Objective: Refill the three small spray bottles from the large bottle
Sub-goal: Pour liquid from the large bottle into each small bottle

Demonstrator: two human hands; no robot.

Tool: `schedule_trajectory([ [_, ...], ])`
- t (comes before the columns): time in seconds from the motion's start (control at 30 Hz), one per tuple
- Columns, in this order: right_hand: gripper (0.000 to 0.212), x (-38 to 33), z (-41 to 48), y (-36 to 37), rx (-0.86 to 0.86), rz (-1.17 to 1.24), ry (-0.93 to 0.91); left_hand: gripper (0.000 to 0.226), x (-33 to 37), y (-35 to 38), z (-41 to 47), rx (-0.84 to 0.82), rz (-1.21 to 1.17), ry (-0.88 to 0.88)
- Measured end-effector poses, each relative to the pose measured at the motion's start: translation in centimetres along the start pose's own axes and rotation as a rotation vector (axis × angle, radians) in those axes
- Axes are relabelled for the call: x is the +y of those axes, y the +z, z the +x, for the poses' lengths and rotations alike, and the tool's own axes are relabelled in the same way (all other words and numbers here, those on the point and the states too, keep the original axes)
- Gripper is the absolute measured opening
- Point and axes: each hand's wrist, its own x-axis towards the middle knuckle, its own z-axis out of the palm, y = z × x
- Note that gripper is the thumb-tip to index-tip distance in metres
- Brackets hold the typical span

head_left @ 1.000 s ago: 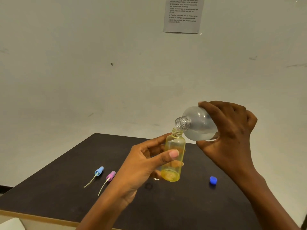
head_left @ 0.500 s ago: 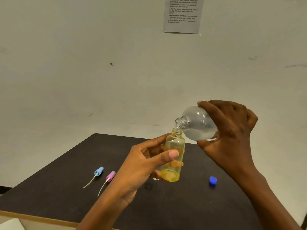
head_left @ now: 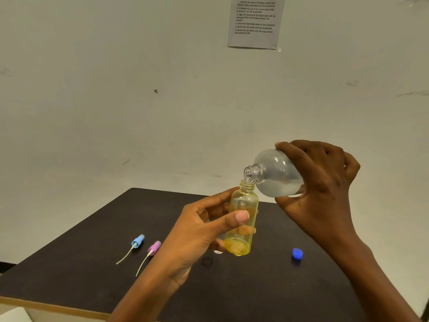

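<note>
**Refill in progress: containers and fittings on hand**

1. Small yellow bottle [head_left: 245, 201]: clear yellow-tinted plastic with an uncapped threaded neck. It is held upright above the table [head_left: 92, 263], near mid-frame. A shallow layer of liquid lies at the bottom and the rest looks empty. The left hand [head_left: 202, 231] grips it, with the thumb across the front and the fingers curled round the back.

2. Large bottle [head_left: 276, 175]: clear, round-shouldered and uncapped. It sits at 1 o'clock from the small bottle and is tipped so its neck points toward 8 o'clock. Its mouth is just above the small bottle's mouth (whether liquid is passing between them cannot be told). Clear liquid pools along its lower side. The right hand [head_left: 325, 194] is wrapped round its body.

3. Blue cap [head_left: 297, 254]: lies on the table at 4 o'clock from the small bottle, apart from it.

4. Blue spray head [head_left: 138, 240] and pink spray head [head_left: 154, 247]: both lie on the table at 8 o'clock from the small bottle. They are side by side, each trailing a pale dip tube toward 7 o'clock.

5. Printed sheet [head_left: 255, 22]: fixed to the wall [head_left: 116, 89] at 12 o'clock. The text is too small to read.
</note>
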Motion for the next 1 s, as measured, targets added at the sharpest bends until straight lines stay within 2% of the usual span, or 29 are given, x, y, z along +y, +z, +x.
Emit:
schedule_trajectory([
  [1.0, 0.067, 0.06, 0.05, -0.16, -0.006, -0.012, -0.001, 0.052, 0.42, 0.31, -0.23, 0.009, -0.007, 0.003],
])
